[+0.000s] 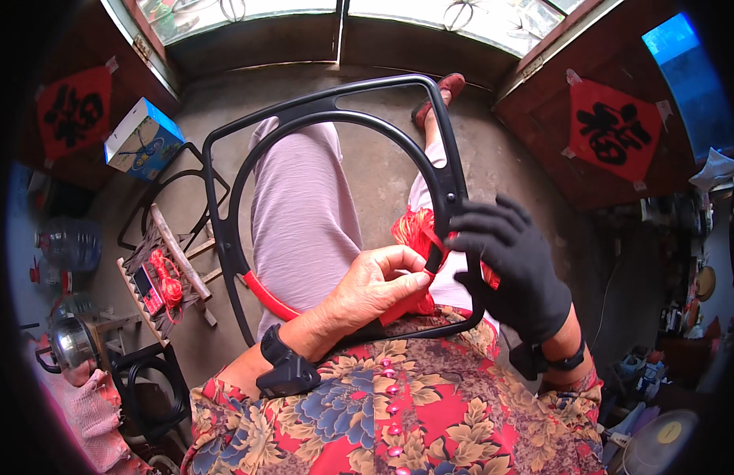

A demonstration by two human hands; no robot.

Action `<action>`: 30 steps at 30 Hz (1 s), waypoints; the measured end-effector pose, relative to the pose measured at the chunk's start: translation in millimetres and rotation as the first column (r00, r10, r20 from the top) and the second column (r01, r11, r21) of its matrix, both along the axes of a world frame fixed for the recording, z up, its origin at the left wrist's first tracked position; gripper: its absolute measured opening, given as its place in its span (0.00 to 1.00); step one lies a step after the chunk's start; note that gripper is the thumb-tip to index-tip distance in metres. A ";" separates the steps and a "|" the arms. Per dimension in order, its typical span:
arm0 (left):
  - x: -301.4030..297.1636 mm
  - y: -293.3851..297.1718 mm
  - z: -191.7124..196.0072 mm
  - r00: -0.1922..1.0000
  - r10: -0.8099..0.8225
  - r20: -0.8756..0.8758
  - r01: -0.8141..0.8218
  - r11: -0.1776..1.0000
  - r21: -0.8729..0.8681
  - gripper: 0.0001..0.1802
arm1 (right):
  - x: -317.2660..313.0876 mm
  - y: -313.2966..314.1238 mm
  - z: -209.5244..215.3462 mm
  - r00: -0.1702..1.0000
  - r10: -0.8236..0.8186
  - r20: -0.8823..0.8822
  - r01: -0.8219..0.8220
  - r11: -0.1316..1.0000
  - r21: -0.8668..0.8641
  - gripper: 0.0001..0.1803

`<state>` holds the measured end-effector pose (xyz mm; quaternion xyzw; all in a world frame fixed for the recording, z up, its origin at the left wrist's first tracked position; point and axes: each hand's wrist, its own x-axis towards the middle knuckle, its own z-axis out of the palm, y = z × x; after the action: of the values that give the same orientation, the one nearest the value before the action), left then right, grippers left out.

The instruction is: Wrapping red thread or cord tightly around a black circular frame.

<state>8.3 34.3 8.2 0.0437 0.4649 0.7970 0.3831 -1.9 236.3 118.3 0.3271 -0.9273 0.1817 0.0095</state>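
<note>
The person rests a big black frame (248, 134) on the lap, so both hands can work on its right side. The left hand (375, 285) is bare, and its fingers (410, 279) pinch red cord (414, 229) against the frame. The gloved right hand (513, 269) curls its fingers around the frame just beside the cord, holding it steady. Red wrapping covers the frame's lower edge. Where the cord ends is hidden behind the hands.

Bare left hand (375, 286) pinches red cord (418, 229) against a black frame (335, 107); gloved right hand (513, 265) grips it
</note>
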 end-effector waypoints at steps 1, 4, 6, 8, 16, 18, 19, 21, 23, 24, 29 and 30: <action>0.0 0.5 -1.5 1.000 -0.004 0.024 0.003 0.999 0.044 0.07 | 8.6 -0.7 -0.1 1.000 0.010 0.029 -0.011 0.999 0.037 0.24; 1.8 7.4 -3.8 1.000 0.025 0.008 -0.026 0.987 0.159 0.08 | 27.8 -3.8 -9.5 0.998 0.022 0.058 -0.029 0.993 0.114 0.27; -1.3 3.9 0.7 0.997 -0.049 0.054 0.039 0.987 0.158 0.08 | 32.9 -1.0 -18.3 0.999 0.031 -0.024 -0.028 0.991 0.129 0.28; -2.1 3.2 2.3 0.989 -0.112 0.100 0.096 0.984 0.152 0.08 | 33.5 2.1 -26.7 0.990 0.060 -0.128 -0.042 0.989 0.140 0.27; -7.5 0.7 14.3 0.985 -0.049 0.164 0.044 0.998 0.034 0.09 | 78.1 34.1 -23.6 0.641 0.246 0.727 0.728 0.104 -0.678 0.26; -9.2 0.9 19.7 0.976 -0.061 0.210 0.063 0.998 -0.006 0.11 | 78.0 52.4 -21.4 0.679 0.460 0.572 0.701 -0.174 -0.692 0.27; -8.6 0.5 17.9 0.976 -0.057 0.209 0.061 0.998 -0.009 0.11 | 69.5 59.3 -18.7 0.674 0.631 0.384 0.627 -0.214 -0.749 0.26; -8.9 1.1 13.2 0.979 -0.076 0.187 0.074 0.997 0.017 0.12 | 71.3 82.8 -14.3 0.688 0.666 0.288 0.588 -0.279 -0.759 0.23; -7.8 1.6 11.6 0.981 -0.069 0.179 0.069 0.998 0.009 0.12 | 76.8 110.7 -11.3 0.736 0.635 0.236 0.535 -0.331 -0.777 0.21; -7.8 2.6 11.0 0.983 -0.067 0.172 0.066 0.998 0.008 0.12 | 79.7 123.2 -8.3 0.761 0.609 0.223 0.511 -0.351 -0.785 0.20; -7.3 3.7 11.2 0.982 -0.035 0.185 0.037 0.999 -0.004 0.12 | 89.4 151.4 -9.2 0.819 0.544 0.183 0.435 -0.381 -0.816 0.16; -7.2 3.8 13.2 0.980 -0.013 0.200 0.015 1.000 -0.008 0.11 | 91.7 151.7 -10.5 0.899 0.388 0.202 0.381 -0.467 -0.798 0.16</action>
<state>1.1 38.1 21.4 -0.0353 0.4275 0.7924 0.4337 89.9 387.9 107.7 0.1066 -0.2765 0.9521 0.0758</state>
